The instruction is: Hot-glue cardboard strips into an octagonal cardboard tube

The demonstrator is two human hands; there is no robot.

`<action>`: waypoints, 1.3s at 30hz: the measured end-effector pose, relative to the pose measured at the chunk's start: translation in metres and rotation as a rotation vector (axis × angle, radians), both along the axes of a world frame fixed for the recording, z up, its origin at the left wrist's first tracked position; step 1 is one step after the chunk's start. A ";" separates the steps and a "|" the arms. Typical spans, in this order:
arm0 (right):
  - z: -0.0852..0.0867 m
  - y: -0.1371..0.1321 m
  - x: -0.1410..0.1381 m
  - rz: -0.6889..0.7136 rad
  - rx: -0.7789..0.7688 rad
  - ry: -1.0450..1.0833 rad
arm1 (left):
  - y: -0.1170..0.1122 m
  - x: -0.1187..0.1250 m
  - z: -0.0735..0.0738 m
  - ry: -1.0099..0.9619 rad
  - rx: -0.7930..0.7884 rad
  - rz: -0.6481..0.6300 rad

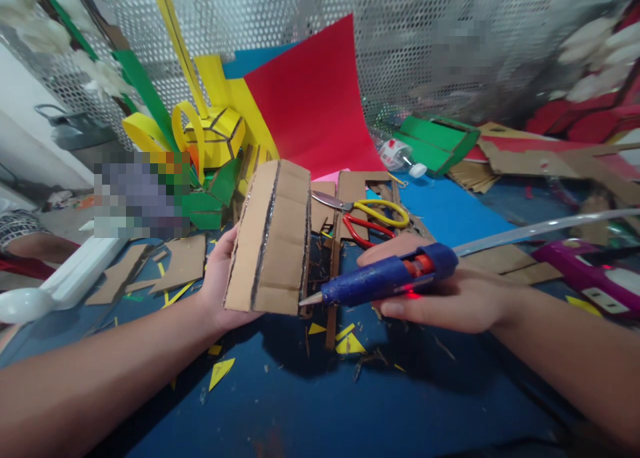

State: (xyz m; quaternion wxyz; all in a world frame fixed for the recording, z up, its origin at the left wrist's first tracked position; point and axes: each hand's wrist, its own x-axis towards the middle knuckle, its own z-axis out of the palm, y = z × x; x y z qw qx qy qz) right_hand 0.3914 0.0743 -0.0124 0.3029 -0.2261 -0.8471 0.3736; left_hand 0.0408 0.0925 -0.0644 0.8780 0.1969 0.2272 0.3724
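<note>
Above blue table (310, 405) | left hand (220, 281) fingers grip cardboard piece (270, 238) | right hand (440, 298) fingers clasp glue gun (387, 279), nozzle pointing left

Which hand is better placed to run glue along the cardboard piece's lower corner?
Probably the right hand: it grips the blue glue gun, whose nozzle sits at the cardboard piece's lower right corner. The left hand holds that piece up.

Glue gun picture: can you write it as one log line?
left hand: holds cardboard piece | right hand: holds blue glue gun | nozzle: at cardboard's lower edge
</note>
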 end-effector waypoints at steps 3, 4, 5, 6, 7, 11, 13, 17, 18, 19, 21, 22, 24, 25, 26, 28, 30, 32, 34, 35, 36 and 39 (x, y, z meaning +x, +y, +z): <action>0.005 0.001 -0.003 0.093 -0.052 -0.007 | -0.001 0.001 0.002 0.007 -0.012 0.013; 0.006 0.002 -0.004 0.113 -0.064 -0.004 | -0.001 0.002 0.003 0.017 -0.021 0.024; 0.007 0.002 -0.005 0.126 -0.070 0.004 | -0.002 0.003 0.005 0.028 -0.031 0.033; 0.007 0.002 -0.005 0.136 -0.073 0.008 | -0.002 0.004 0.006 0.038 -0.040 0.041; 0.006 0.003 -0.006 0.134 -0.075 0.007 | -0.003 0.004 0.006 0.044 -0.045 0.046; 0.003 0.002 -0.004 0.075 -0.028 0.020 | -0.001 0.002 0.004 0.016 -0.023 0.021; 0.002 0.002 -0.002 0.045 0.019 0.024 | 0.000 0.001 0.001 -0.015 -0.001 -0.008; -0.001 0.001 0.003 -0.014 0.080 0.007 | 0.000 0.000 0.002 -0.035 -0.008 -0.016; -0.002 0.001 0.004 -0.033 0.097 0.006 | 0.000 0.000 0.003 -0.035 -0.013 -0.011; -0.004 0.001 0.006 -0.051 0.117 0.006 | 0.000 0.001 0.004 -0.032 -0.016 -0.005; -0.005 0.000 0.007 -0.078 0.146 0.007 | -0.001 0.002 0.005 -0.019 -0.016 0.008; -0.005 0.000 0.007 -0.081 0.145 0.015 | -0.001 0.003 0.005 -0.009 -0.016 0.016; -0.003 0.001 0.004 -0.047 0.108 0.021 | -0.001 0.004 0.005 0.004 -0.018 0.030; -0.001 0.001 0.002 -0.009 0.086 0.024 | -0.001 0.004 0.005 0.009 -0.022 0.035; 0.001 0.002 0.000 0.031 0.070 0.028 | -0.002 0.004 0.005 0.010 -0.023 0.035; 0.006 0.003 -0.004 0.099 0.069 0.033 | -0.002 0.003 0.005 0.006 -0.029 0.027; 0.008 0.005 -0.006 0.132 0.065 0.024 | -0.002 0.003 0.004 -0.003 -0.039 0.024; 0.009 0.005 -0.007 0.138 0.033 -0.008 | -0.002 0.002 0.004 -0.022 -0.045 0.018; 0.008 0.005 -0.006 0.123 0.031 -0.013 | -0.002 0.001 0.004 -0.028 -0.041 0.005; 0.007 0.005 -0.005 0.112 0.051 0.003 | -0.001 0.001 0.004 -0.023 -0.034 0.000; 0.006 0.005 -0.005 0.098 0.074 0.021 | -0.001 0.001 0.003 -0.013 -0.027 -0.002; 0.001 0.004 -0.001 0.059 0.096 0.028 | -0.001 0.001 0.003 0.003 0.006 0.001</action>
